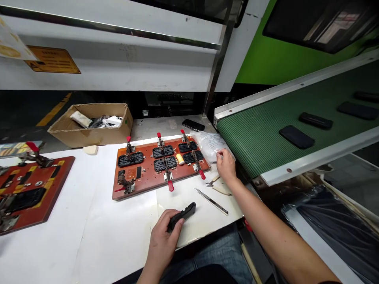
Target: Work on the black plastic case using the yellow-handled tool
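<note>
Our left hand (162, 241) grips a black plastic part (182, 215) near the front edge of the white surface (89, 228), fingers wrapped over one end while the other end points up and to the right. Our right hand (226, 165) reaches to the right edge of the surface, fingertips closed in a pinch on a clear plastic bag (211, 145) lying just beside the conveyor.

Between the two hands lies a thin knife (211, 201), and a pair of cutters (218, 187) sits just under the right wrist. Beyond the knife rests an orange fixture board (148, 182) with red-handled clamps and several black parts seated in it. A second fixture board (44, 197) lies at the left edge. A cardboard box (91, 124) stands at the back, and a phone (193, 125) lies near the back right corner. The green conveyor belt (266, 130) to the right carries more black parts (296, 137).

To do this well, we judge it best to keep the part steady and flat in the left hand, and to hold the bag lightly.
</note>
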A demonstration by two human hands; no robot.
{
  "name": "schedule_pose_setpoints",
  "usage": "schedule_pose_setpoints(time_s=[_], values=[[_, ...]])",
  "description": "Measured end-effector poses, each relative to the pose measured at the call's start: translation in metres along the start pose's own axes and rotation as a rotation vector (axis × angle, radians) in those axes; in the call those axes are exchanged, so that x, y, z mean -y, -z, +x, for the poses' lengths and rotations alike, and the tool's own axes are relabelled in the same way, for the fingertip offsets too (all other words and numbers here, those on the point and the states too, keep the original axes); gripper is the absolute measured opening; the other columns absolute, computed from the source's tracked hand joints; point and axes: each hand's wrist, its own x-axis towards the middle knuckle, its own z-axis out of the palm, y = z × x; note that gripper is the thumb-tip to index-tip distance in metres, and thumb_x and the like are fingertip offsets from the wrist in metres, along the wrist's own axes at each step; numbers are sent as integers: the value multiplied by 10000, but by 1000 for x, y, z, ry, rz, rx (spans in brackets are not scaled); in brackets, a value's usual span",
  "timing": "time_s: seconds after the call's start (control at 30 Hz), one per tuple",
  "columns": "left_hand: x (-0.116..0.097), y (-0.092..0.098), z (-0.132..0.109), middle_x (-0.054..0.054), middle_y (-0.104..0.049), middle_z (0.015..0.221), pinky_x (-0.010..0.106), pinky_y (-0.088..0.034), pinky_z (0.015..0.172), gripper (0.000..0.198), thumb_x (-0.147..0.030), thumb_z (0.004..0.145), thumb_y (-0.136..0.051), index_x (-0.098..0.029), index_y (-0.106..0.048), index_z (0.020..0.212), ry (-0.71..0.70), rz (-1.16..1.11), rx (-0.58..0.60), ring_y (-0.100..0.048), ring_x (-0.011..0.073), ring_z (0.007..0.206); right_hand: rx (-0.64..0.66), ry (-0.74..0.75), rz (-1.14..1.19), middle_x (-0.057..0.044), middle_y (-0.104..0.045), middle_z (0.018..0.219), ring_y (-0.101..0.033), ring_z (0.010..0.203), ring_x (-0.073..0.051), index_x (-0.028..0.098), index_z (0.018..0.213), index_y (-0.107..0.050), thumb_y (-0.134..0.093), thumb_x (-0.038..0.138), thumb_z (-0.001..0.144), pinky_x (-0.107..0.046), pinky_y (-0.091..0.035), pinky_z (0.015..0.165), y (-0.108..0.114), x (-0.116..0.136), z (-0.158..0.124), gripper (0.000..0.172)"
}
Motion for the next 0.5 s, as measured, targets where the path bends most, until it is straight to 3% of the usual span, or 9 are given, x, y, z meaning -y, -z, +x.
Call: schedule_pose_setpoints(time_s=[0.13, 0.23, 0.3, 0.4, 0.5], values=[[7, 2, 3, 75, -703, 1115, 376, -544, 943, 307, -535, 941, -687, -243, -711, 1034, 53, -30, 0, -679, 245, 1038, -41, -109, 172, -133, -723, 1007, -677, 929, -274, 189, 1060, -604, -510, 393, 982, -430, -541, 897, 23, 16, -30, 238], [-1, 6, 3, 103, -708, 1202, 414, -532, 1037, 341, -555, 895, -744, -226, -719, 979, 155, -154, 13, -673, 286, 1150, -6, -217, 318, -97, -727, 967, -684, 840, -235, 192, 1092, -622, -547, 476, 1000, -381, -564, 802, 37, 37, -69, 308], [-16, 7, 1, 131, -674, 1386, 444, -521, 1106, 326, -525, 903, -752, -218, -718, 1005, 216, -362, 84, -641, 322, 1295, 113, -263, 437, -71, -742, 937, -706, 817, -215, 199, 1078, -659, -602, 482, 994, -349, -580, 778, 43, 58, -99, 301], [-46, 6, -2, 149, -589, 1550, 487, -499, 1166, 270, -452, 918, -758, -199, -702, 997, 244, -677, 195, -560, 359, 1436, 418, -304, 663, -41, -786, 916, -754, 793, -202, 219, 1037, -749, -693, 456, 969, -316, -613, 760, 52, 95, -138, 253], [-64, 4, -3, 145, -743, 1264, 436, -550, 1066, 304, -450, 874, -809, -182, -671, 915, 294, -766, 174, -673, 322, 1248, 647, -413, 938, -33, -815, 1024, -779, 913, -209, 251, 1016, -811, -753, 433, 945, -312, -624, 859, 59, 118, -157, 203]])
